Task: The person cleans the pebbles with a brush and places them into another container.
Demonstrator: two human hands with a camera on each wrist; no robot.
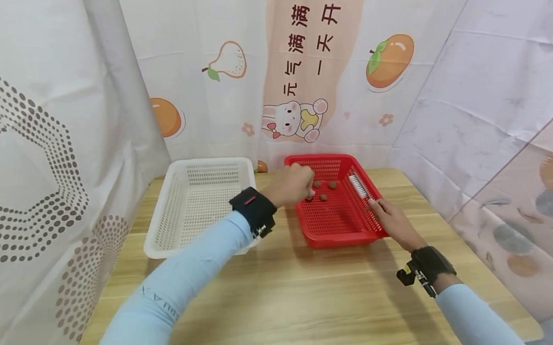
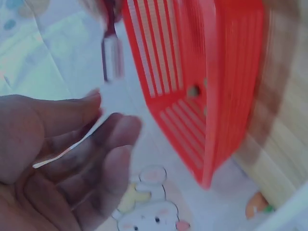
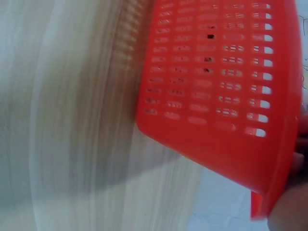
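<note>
The right grip pinches the handle of a white-bristled brush, its bristles over the red basket near the right wall. The left grip, at that basket's left side, holds nothing visible, a narrow gap between thumb and loosely curved fingers. Four small brown lumps lie inside the basket. Farther left on the wooden tabletop stands a white basket.
</note>
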